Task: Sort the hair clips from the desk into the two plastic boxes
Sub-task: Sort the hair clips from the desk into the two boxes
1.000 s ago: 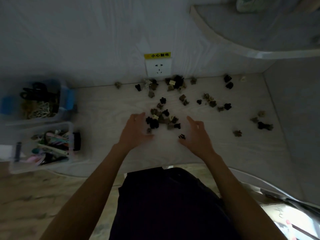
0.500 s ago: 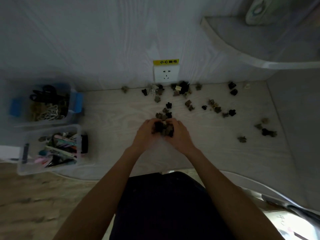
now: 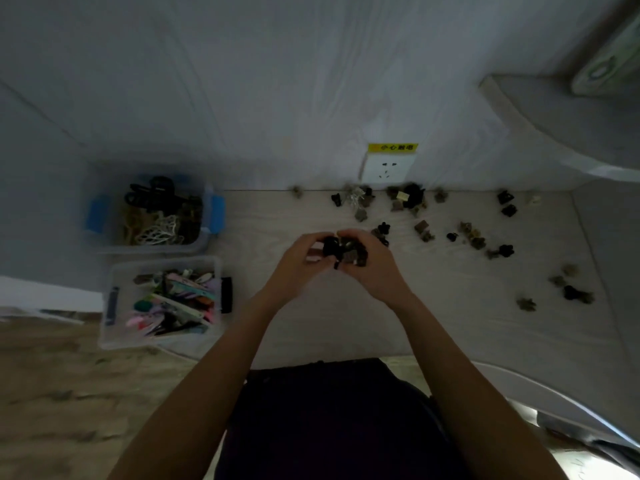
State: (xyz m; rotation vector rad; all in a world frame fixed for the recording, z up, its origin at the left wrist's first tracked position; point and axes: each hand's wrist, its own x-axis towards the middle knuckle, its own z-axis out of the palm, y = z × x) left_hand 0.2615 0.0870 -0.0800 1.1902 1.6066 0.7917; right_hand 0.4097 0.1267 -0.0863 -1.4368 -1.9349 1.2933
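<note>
My left hand (image 3: 298,263) and right hand (image 3: 372,268) had closed together, cupping a clump of small clips (image 3: 344,252) lifted off the worktop (image 3: 311,327); ready for the boxes (image 3: 159,299) at left.

Both forearms bare to the frame edge, no sleeves in view, no watch, rings or bands on the left hand (image 3: 297,268) or right hand (image 3: 372,268). Dark, plain black-looking fabric garment (image 3: 332,420) covers the lap/torso at bottom centre; no visible print or seams in this dim light.
</note>
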